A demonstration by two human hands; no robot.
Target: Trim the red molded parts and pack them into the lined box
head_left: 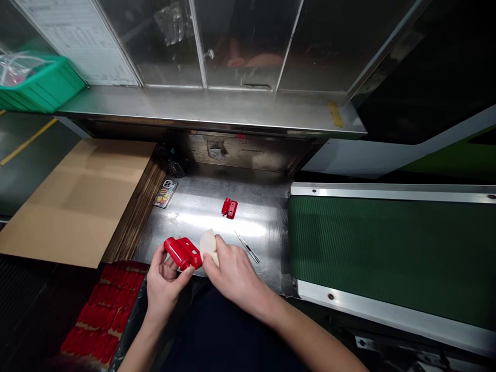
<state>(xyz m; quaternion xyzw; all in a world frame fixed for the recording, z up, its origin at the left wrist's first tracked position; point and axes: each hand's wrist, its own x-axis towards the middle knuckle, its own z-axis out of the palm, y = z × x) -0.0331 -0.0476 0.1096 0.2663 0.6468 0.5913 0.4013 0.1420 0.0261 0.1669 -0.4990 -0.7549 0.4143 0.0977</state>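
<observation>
Your left hand (165, 281) grips the red part (183, 252) at the steel surface's (201, 206) near edge — your right hand (228, 268) pinches a white cloth (207, 242) against it. Wiping looks underway; one small red piece (229, 208) waits mid-surface.

The green bin (36, 85) at ten o'clock is cut by the left edge. The red parts (103, 315) at seven o'clock run behind the left hand (165, 284). Print on the posted sheet (81, 41) is too small to read.

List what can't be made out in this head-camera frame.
- White pad: mostly covered by the right hand; material unclear.
- Red part: underside hidden by the left hand.
- Printed sheet: text too small.
- Red pieces in the tray: cut off by the frame edge, dim.
</observation>
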